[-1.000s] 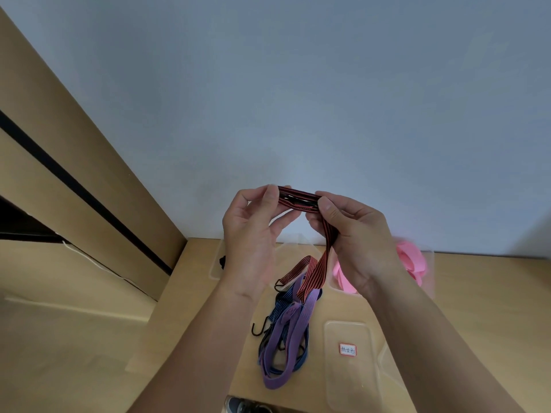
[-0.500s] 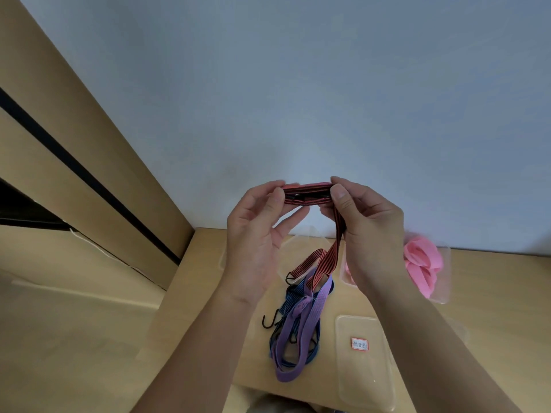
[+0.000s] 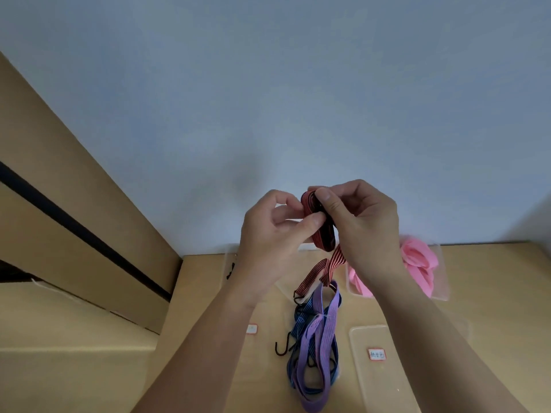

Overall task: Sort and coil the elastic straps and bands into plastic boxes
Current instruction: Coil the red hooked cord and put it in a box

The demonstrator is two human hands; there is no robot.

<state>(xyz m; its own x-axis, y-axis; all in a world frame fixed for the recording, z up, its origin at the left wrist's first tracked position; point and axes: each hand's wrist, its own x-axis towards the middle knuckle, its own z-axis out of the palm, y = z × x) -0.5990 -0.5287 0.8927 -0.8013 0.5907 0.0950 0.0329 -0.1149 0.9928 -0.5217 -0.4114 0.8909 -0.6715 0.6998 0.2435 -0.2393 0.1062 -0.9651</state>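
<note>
A red-and-black striped elastic strap [image 3: 323, 236] is partly wound into a small coil held up above the table. My left hand [image 3: 274, 228] pinches the coil from the left. My right hand [image 3: 362, 222] pinches it from the right and above. The strap's loose tail [image 3: 313, 275] hangs down to a black hook near the table. Below lie a purple strap [image 3: 316, 347] and a blue strap [image 3: 301, 320] tangled together, with a black hook at their left. A clear plastic box [image 3: 441, 275] at the right holds a pink band [image 3: 417, 263].
A clear lid [image 3: 384, 380] with a small red-edged label lies on the wooden table at the lower right. Another clear box [image 3: 229, 263] sits behind my left wrist. A wooden panel rises at the left, and a pale wall stands behind the table.
The coil has turned from lying flat between my hands to standing more upright, my hands have closed in on it, and the hanging tail is shorter.
</note>
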